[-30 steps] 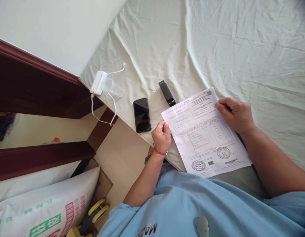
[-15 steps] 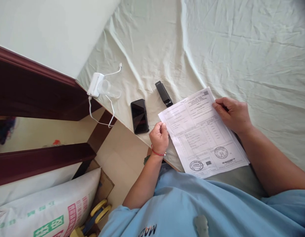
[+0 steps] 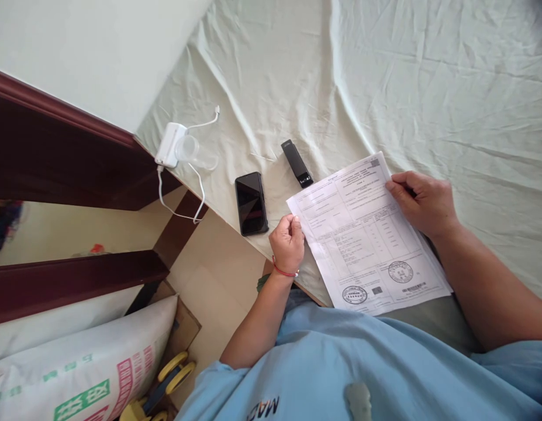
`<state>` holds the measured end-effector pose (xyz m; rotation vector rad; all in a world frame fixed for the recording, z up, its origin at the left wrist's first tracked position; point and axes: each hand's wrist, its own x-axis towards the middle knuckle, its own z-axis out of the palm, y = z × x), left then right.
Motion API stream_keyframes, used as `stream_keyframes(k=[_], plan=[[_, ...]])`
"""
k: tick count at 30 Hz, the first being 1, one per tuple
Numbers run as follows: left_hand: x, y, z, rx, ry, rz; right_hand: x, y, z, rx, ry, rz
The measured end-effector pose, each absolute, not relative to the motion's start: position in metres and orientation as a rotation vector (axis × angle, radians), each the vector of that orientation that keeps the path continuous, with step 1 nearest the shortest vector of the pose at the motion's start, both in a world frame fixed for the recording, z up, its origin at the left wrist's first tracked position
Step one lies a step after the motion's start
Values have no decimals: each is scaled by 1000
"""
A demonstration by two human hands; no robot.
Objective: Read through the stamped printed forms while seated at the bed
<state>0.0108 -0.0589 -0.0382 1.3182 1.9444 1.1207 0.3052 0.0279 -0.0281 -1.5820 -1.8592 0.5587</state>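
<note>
Printed sheets of paper (image 3: 362, 240), with round stamps near the lower edge, lie at an angle close to my body. My left hand (image 3: 287, 242), with a red string at the wrist, pinches their left edge. On the opposite side, the thumb and fingers of my right hand (image 3: 422, 202) grip the right edge. A black stapler-like object (image 3: 296, 163) rests just beyond the top left corner of the paper. To the left of it lies a black phone (image 3: 251, 203), screen up.
A white charger (image 3: 171, 145) with a cable and a clear plastic container (image 3: 203, 153) sit at the left edge of the pale cloth (image 3: 406, 82). Dark red wooden boards (image 3: 69, 152) and a printed white sack (image 3: 86, 362) are at the left.
The paper, both hands, the phone and the black object appear slightly further right in the view. Both hands keep their hold on the paper.
</note>
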Motion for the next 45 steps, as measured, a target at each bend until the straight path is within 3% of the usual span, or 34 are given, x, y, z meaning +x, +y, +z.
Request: stream_keyframes(k=[35, 45], plan=[[11, -58, -36, 1344, 2005, 1065, 304, 27, -27, -1565, -1842, 575], [9, -58, -39, 1227, 1953, 1146, 304, 25, -12, -1437, -1962, 719]])
